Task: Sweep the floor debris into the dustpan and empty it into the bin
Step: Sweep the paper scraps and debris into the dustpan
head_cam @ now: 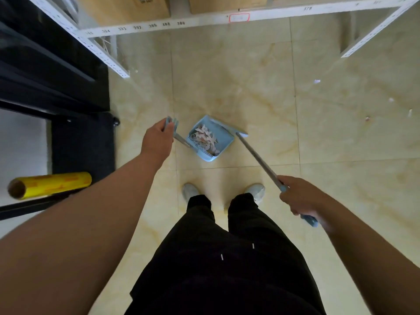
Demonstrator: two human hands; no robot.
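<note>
A light blue dustpan [223,138] stands on the tiled floor just ahead of my feet, holding a heap of pale paper scraps [205,138]. My left hand [158,138] grips the blue top of the dustpan's long handle [171,123], left of the pan. My right hand [298,196] grips the broom handle [258,156], whose grey shaft slants down to the broom head [237,131] at the pan's right edge. A few small scraps [317,81] lie loose on the floor to the right. No bin is in view.
A white metal shelf [159,25] with cardboard boxes crosses the top; its posts stand at left [109,61] and right [363,39]. A black cabinet [50,71] and dark mat [84,144] fill the left side. A yellow film roll [52,184] lies at lower left.
</note>
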